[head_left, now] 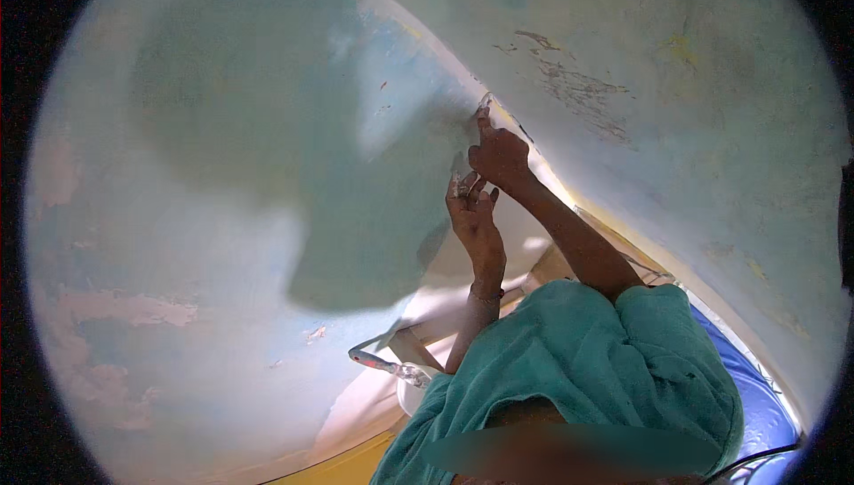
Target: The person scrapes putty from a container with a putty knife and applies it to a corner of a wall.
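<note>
My right hand [502,157] is raised to the seam [509,120] where two pale blue-green painted surfaces meet. Its index finger is stretched out, the tip at the seam and smeared whitish; the other fingers are folded in, with no tool showing. Just below and to the left, my left hand [473,215] is held up with its fingers bent and apart. Whitish paste [459,186] coats some of those fingertips; whether a lump lies between them is hard to tell. A thin bracelet circles the left wrist.
Below my left forearm, a putty knife [378,361] with a grey and red handle rests at a white bucket [411,396]. Wooden framing [414,346] stands behind. Scratches [578,89] mark the right surface, and patches [124,309] the left. Blue sheeting [752,396] lies lower right.
</note>
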Demonstrator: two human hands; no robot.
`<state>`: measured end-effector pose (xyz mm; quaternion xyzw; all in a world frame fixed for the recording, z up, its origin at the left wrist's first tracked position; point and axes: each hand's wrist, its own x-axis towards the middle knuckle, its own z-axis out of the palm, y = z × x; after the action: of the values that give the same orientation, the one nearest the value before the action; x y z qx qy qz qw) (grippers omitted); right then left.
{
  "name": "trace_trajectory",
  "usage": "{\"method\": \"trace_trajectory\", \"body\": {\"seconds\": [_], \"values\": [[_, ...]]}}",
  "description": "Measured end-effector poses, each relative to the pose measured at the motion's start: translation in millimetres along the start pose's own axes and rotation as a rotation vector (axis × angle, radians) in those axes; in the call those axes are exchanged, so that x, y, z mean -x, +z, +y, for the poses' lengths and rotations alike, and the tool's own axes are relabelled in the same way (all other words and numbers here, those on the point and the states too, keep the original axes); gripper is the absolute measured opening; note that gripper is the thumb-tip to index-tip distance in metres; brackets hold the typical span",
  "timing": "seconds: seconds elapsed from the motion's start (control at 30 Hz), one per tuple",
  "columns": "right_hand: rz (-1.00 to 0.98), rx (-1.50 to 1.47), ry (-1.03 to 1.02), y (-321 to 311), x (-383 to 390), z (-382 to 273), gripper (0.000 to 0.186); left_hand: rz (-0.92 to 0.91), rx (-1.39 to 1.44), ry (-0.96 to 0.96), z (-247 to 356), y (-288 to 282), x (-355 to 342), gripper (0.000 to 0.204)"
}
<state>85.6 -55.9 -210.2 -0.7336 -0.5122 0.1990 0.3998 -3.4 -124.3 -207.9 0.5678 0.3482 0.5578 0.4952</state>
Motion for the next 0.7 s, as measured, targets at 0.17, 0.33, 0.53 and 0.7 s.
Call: {"method": "trace_trajectory", "body": {"seconds": [0.17, 0.33, 0.53, 0.7], "values": [[-0.116, 0.164, -0.102, 0.7, -18.7, -3.2, 0.035, 0.004, 0.005, -0.025, 3.5, 1.1, 3.3, 0.047], [-0.026, 0.245, -0.185, -1.2, -15.6, -16.5, 0.016, 0.027, 0.020, 0.002, 0.8, -1.7, 5.4, 0.048], [0.103, 0.326, -0.252, 5.0, -16.4, -15.5, 0.008, 0.021, 0.017, -0.001, 2.6, 0.9, 9.2, 0.048], [0.001, 0.294, -0.242, -7.5, -12.0, -15.5, 0.013, 0.015, -0.016, 0.023, 6.5, 3.6, 8.1, 0.045]]}}
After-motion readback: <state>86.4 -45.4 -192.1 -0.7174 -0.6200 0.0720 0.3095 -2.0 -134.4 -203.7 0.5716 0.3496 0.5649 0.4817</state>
